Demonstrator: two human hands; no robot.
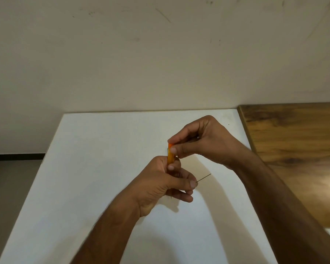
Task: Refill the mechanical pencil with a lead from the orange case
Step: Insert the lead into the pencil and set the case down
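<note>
Two bare hands work close together above the middle of a white tabletop [84, 168], both raised clear of its surface. The left hand [160, 183] sits nearer the camera, its grip wrapped around the lower part of an orange case [170, 158], which stands roughly upright and projects above the fist. The same hand also pinches a thin dark lead [203, 177] between fingertips on its right side; the lead points out to the right and slightly far, clear of the case. The right hand [202, 141] comes in from the right and farther side, its thumb and forefinger pressed together on the top end of the orange case, where a redder orange tip shows. A small metallic glint sits inside the curled right fingers; what it belongs to cannot be told. Whether the case is capped or uncapped cannot be determined, as the fingertips cover the top. Both forearms enter from the near edge. A brown wooden surface [293, 149] adjoins the tabletop on the right, and a scuffed pale wall [160, 54] rises behind the far edge.
</note>
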